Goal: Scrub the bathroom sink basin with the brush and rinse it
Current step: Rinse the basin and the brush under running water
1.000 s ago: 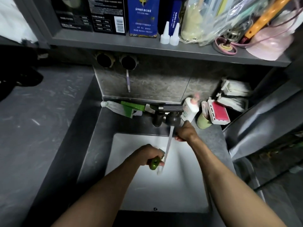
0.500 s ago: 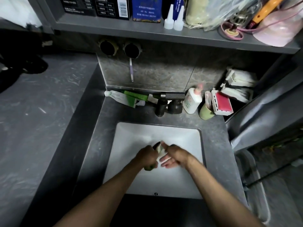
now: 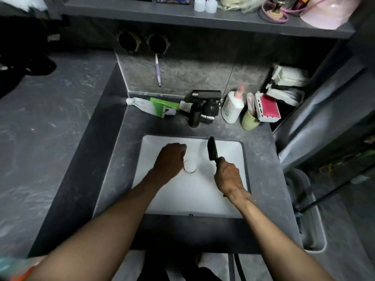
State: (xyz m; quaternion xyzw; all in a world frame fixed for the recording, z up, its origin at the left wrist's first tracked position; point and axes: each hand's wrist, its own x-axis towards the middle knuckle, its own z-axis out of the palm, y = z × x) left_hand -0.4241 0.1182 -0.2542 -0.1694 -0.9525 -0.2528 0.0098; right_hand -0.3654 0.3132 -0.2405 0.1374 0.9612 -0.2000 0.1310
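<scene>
Item: brush [image 3: 212, 149]. Your right hand [image 3: 228, 176] grips its handle with the fingers wrapped round it, and the dark head stands clear of the fist.
Axis: near to far, with the head pointing away from you toward the faucet [image 3: 203, 107] and leaning slightly left.
Location: over the right half of the sink basin [image 3: 182, 197].
Your left hand [image 3: 170, 159]: fingers curled, nothing seen in it, just beside the drain plug [image 3: 190, 166].
Change: half a second ago your left hand held the brush and both hands met mid-basin. Now they are apart.

Both forearms [image 3: 113, 226] show bare to the frame's edge. The left hand [image 3: 172, 159] and right hand [image 3: 228, 175] are bare too.
</scene>
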